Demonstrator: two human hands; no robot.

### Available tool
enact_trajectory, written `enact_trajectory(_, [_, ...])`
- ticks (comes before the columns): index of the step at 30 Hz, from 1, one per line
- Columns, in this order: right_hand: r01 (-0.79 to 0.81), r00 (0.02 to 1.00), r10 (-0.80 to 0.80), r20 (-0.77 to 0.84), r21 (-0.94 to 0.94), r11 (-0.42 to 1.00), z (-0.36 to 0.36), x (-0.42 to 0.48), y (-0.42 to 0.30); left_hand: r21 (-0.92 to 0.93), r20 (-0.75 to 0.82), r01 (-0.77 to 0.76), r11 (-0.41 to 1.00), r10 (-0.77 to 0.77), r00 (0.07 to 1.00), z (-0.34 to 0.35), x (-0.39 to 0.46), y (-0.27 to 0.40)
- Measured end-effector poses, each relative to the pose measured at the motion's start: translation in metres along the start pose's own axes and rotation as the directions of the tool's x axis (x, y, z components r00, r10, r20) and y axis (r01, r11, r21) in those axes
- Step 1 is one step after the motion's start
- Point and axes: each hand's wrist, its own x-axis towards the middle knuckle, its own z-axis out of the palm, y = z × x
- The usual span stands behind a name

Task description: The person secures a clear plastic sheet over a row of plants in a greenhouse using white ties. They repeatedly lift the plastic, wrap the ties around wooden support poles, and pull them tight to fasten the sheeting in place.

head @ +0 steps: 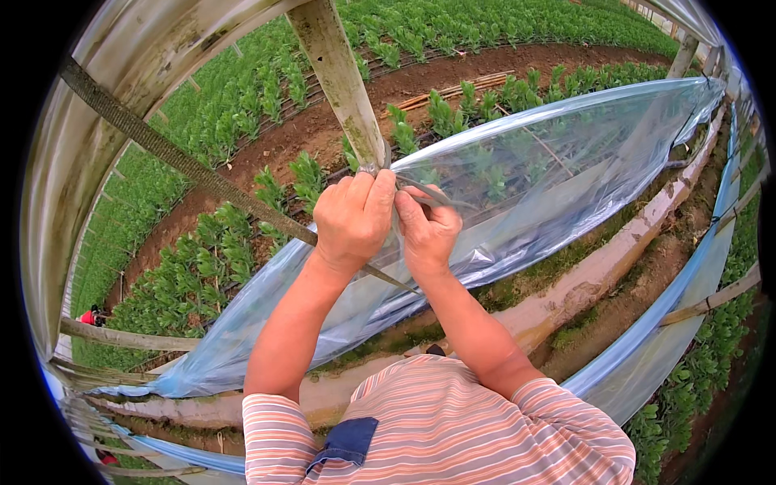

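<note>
My left hand (354,218) is closed around the gathered edge of a clear plastic sheet, right below the foot of a weathered post (345,91). Beside it, my right hand (428,227) pinches a dark flat strap (439,195) between thumb and fingers, its loose end pointing right. The strap also loops around the lower end of the post. The clear plastic sheet (545,157) hangs out to both sides of my hands, bunched along its upper edge. What lies inside my left fist is hidden.
A dark woven band (182,163) slants down behind my left wrist. Beyond the sheet stand rows of leafy plants (224,242) in brown soil, with thin canes (454,94). A pale ledge (582,279) runs near my body. A second sheet (667,315) and wooden poles (721,297) are at right.
</note>
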Motion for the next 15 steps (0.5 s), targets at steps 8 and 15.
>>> enact_trajectory(8, [0.886,0.463,-0.600,0.652,-0.353,0.300,-0.031,0.040,-0.022,-0.006,0.044,0.074,0.997,-0.074,0.996,-0.003,0.005,0.006])
enact_trajectory(15, [0.993,0.102,-0.473,0.875,-0.121,-0.011,-0.015,0.066,-0.063,-0.017,0.116,0.083,0.996,-0.080,0.990,-0.013,0.009,0.007])
